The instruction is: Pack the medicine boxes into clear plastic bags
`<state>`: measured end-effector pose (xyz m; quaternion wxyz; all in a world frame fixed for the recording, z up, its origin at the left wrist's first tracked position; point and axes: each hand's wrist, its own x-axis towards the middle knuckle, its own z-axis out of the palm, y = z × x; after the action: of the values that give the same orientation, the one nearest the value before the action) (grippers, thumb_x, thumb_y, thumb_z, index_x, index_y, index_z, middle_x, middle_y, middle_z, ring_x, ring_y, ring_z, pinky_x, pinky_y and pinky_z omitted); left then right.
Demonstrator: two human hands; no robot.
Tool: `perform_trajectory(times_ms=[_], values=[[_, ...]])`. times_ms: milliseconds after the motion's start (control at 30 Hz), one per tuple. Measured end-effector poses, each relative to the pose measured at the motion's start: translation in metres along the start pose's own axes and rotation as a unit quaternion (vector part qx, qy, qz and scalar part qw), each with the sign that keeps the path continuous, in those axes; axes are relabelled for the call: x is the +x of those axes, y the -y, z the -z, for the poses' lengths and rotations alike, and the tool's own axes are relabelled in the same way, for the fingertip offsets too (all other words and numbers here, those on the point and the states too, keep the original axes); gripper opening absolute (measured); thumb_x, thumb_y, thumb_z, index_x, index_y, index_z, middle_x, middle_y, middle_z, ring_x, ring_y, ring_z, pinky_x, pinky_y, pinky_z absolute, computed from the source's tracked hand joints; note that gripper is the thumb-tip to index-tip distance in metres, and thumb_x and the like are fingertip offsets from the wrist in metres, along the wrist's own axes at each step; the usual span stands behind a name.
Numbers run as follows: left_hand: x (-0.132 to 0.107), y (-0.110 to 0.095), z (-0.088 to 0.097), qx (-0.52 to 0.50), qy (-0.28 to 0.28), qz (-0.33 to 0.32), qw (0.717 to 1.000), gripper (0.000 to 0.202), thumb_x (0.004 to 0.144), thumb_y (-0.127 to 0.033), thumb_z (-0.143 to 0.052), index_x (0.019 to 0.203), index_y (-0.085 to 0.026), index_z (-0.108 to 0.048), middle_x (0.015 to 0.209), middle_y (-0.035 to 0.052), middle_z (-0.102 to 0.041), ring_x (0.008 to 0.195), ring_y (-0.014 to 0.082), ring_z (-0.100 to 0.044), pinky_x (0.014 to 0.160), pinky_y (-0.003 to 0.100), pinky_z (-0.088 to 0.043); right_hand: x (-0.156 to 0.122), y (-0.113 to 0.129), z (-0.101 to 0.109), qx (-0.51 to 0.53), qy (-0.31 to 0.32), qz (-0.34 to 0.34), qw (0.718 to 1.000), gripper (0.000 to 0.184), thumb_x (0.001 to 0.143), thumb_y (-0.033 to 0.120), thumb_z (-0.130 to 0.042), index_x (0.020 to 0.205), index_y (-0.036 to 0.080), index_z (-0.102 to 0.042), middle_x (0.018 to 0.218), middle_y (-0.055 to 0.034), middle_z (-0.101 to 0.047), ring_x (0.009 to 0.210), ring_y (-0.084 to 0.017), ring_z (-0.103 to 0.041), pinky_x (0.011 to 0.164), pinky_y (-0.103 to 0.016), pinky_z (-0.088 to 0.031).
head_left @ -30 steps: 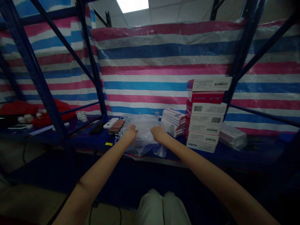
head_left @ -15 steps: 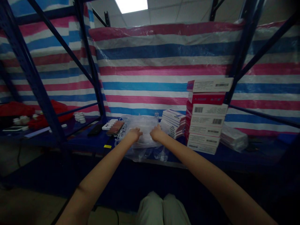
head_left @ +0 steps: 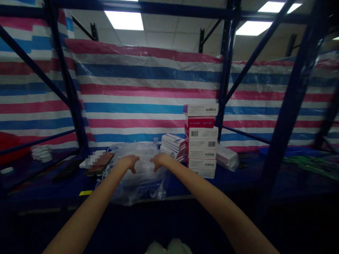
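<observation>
A clear plastic bag (head_left: 141, 169), crumpled and with pale contents I cannot make out, lies on the blue shelf (head_left: 182, 190). Over its left part is my left hand (head_left: 130, 163), thumb and fingers apart. My right hand (head_left: 159, 161) faces it from the bag's right side, its fingers also spread. Neither hand is closed round anything; whether the fingertips touch the plastic is hard to tell. White cables (head_left: 106, 173) bunch at the bag's left edge. Just behind my right hand stands a small pile of white boxes (head_left: 173, 143).
A tall stack of red and white cartons (head_left: 202, 144) rises at the right, beside a plastic-wrapped pack (head_left: 227, 157). Phones and a brown case (head_left: 102, 163) lie left. Blue rack posts (head_left: 290, 102) frame the shelf before a striped sheet (head_left: 148, 95).
The view has swung right and up, so everything appears farther left. My hands have loosened, with the fingers more spread above the bag.
</observation>
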<state>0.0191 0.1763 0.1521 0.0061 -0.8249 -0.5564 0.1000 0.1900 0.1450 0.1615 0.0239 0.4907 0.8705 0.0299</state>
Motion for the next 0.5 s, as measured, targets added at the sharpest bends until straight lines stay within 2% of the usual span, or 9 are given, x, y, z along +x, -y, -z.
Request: perform_trajectory(times_ms=[100, 167, 233, 333, 400, 433, 500], values=[[-0.002, -0.011, 0.002, -0.012, -0.01, -0.025, 1.0, 0.061, 0.062, -0.026, -0.069, 0.119, -0.02, -0.05, 0.12, 0.0148, -0.056, 0.103, 0.0278, -0.056, 0.081, 0.035, -0.045, -0.014, -0.001, 0.015, -0.008, 0.014, -0.018, 1.0, 0.057, 0.068, 0.033, -0.067, 0.12, 0.016, -0.052, 0.113, -0.0162, -0.058, 0.099, -0.031, -0.057, 0.076, -0.041, -0.048], [-0.008, -0.019, 0.001, -0.016, -0.022, -0.032, 0.999, 0.054, 0.067, -0.026, -0.064, 0.118, -0.016, -0.05, 0.118, 0.0177, -0.056, 0.103, 0.0296, -0.057, 0.081, 0.038, -0.045, -0.027, 0.0, 0.023, 0.001, 0.013, 0.002, 1.0, 0.049, 0.076, 0.027, -0.057, 0.123, 0.016, -0.049, 0.118, -0.0143, -0.056, 0.104, -0.027, -0.055, 0.082, -0.036, -0.046], [-0.014, -0.026, -0.002, -0.016, -0.036, -0.043, 0.998, 0.049, 0.071, -0.025, -0.061, 0.118, -0.015, -0.05, 0.118, 0.0173, -0.056, 0.105, 0.0291, -0.056, 0.083, 0.037, -0.044, -0.045, 0.001, 0.03, 0.021, -0.008, 0.024, 0.999, 0.038, 0.079, 0.016, -0.048, 0.116, 0.016, -0.055, 0.113, -0.0099, -0.06, 0.103, -0.02, -0.056, 0.085, -0.029, -0.044], [-0.024, -0.032, -0.007, -0.028, -0.104, -0.097, 0.989, 0.042, 0.076, -0.02, -0.054, 0.118, -0.018, -0.049, 0.119, 0.0129, -0.056, 0.109, 0.024, -0.053, 0.089, 0.033, -0.041, -0.079, -0.001, 0.051, 0.096, -0.114, 0.042, 0.988, 0.033, 0.077, 0.005, -0.041, 0.099, 0.013, -0.064, 0.096, -0.0075, -0.066, 0.089, -0.016, -0.06, 0.08, -0.025, -0.044], [-0.032, -0.03, -0.007, -0.049, -0.181, -0.159, 0.969, 0.034, 0.08, -0.018, -0.048, 0.114, -0.02, -0.051, 0.116, 0.0092, -0.057, 0.108, 0.0208, -0.053, 0.09, 0.032, -0.041, -0.105, -0.01, 0.081, 0.165, -0.177, 0.083, 0.967, 0.029, 0.077, 0.007, -0.043, 0.096, 0.013, -0.064, 0.092, -0.0063, -0.066, 0.083, -0.014, -0.06, 0.076, -0.025, -0.046], [-0.038, -0.028, -0.006, -0.061, -0.225, -0.19, 0.954, 0.031, 0.081, -0.018, -0.045, 0.111, -0.021, -0.052, 0.115, 0.0075, -0.057, 0.106, 0.0198, -0.054, 0.09, 0.032, -0.041, -0.119, -0.018, 0.101, 0.195, -0.182, 0.125, 0.955, 0.029, 0.077, 0.01, -0.045, 0.101, 0.015, -0.062, 0.098, -0.0054, -0.064, 0.086, -0.013, -0.059, 0.078, -0.026, -0.046], [-0.052, -0.021, -0.003, -0.079, -0.322, -0.211, 0.92, 0.03, 0.084, -0.021, -0.041, 0.113, -0.023, -0.05, 0.116, 0.0054, -0.055, 0.107, 0.0195, -0.052, 0.09, 0.034, -0.041, -0.143, -0.045, 0.146, 0.219, -0.189, 0.194, 0.938, 0.034, 0.078, 0.021, -0.053, 0.111, 0.019, -0.056, 0.116, -0.0048, -0.056, 0.105, -0.015, -0.052, 0.089, -0.029, -0.043]])
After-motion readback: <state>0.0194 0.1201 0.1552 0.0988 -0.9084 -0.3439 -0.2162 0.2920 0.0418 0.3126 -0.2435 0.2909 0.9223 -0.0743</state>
